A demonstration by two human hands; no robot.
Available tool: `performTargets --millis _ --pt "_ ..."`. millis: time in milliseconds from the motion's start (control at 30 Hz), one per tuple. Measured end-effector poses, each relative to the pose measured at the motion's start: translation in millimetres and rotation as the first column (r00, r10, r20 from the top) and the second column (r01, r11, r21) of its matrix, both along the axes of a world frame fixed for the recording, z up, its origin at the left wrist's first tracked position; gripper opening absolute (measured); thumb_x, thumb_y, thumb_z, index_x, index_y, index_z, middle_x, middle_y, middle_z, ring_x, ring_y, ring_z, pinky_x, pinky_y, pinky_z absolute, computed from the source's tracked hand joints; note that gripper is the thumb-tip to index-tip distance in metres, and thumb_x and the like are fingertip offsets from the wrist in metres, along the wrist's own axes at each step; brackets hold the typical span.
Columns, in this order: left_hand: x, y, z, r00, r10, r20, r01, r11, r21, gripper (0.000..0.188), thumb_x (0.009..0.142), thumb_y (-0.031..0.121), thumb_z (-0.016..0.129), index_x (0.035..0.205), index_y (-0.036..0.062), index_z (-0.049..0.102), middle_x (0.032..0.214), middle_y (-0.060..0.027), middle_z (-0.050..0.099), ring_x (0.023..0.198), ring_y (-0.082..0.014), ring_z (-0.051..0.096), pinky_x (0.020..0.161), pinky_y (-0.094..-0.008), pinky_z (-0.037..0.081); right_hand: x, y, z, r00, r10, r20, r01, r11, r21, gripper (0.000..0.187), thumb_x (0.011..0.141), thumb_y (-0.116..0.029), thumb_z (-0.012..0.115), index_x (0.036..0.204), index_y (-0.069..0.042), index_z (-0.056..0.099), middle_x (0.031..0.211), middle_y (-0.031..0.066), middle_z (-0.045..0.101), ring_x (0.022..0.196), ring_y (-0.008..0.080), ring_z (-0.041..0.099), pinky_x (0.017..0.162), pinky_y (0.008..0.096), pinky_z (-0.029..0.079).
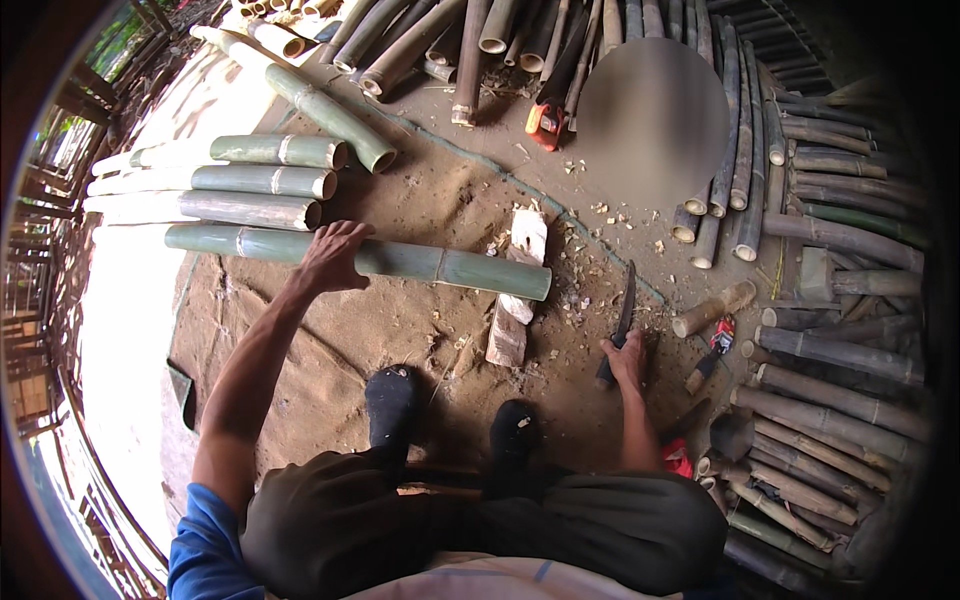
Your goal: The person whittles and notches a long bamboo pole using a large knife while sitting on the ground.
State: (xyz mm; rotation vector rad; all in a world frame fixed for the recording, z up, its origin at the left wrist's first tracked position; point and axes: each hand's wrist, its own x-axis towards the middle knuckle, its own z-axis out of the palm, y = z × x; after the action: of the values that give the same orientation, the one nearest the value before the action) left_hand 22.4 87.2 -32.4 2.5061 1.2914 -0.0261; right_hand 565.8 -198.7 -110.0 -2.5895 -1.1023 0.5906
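A thick green bamboo pole (402, 262) lies crosswise in front of me, its right end resting over a pale wooden block (507, 340). My left hand (335, 258) is closed over the pole's upper side, left of its middle. To the right of the block, my right hand (627, 360) is wrapped round the dark handle of a knife (628, 305). Its long dark blade points away from me, apart from the bamboo. Part of the handle shows below my fist.
Several cut green bamboo lengths (265, 181) lie at the left. More bamboo poles (420, 45) are stacked at the back and along the right (840, 355). An orange-handled tool (545, 125) lies far off. Near my right hand are a short bamboo piece (714, 308) and a red-and-black tool (720, 337).
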Motion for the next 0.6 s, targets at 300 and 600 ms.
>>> performTargets --millis 300,600 --pt "95 2 -13 0.988 -0.118 -0.097 0.082 0.944 -0.321 0.067 0.058 0.028 0.095 0.116 0.0092 0.068 0.108 -0.0119 0.074 0.103 -0.0360 0.071 0.087 -0.0491 0.057 -44 7 63 0.442 -0.128 -0.888 0.464 0.880 0.105 0.044 0.102 -0.022 0.067 0.142 -0.010 0.052 0.100 0.0105 0.067 0.067 0.0169 0.067 0.049 0.0343 0.056" --pt "85 -10 -28 0.986 -0.153 -0.060 0.131 0.952 -0.278 0.072 0.056 0.028 0.099 0.113 0.0093 0.061 0.105 -0.0108 0.072 0.104 -0.0334 0.071 0.087 -0.0484 0.055 -85 14 113 0.772 0.635 0.015 -0.621 0.749 0.231 0.055 0.104 -0.019 0.064 0.152 -0.004 0.040 0.102 0.0266 0.071 0.081 0.0417 0.074 0.064 0.0489 0.057"
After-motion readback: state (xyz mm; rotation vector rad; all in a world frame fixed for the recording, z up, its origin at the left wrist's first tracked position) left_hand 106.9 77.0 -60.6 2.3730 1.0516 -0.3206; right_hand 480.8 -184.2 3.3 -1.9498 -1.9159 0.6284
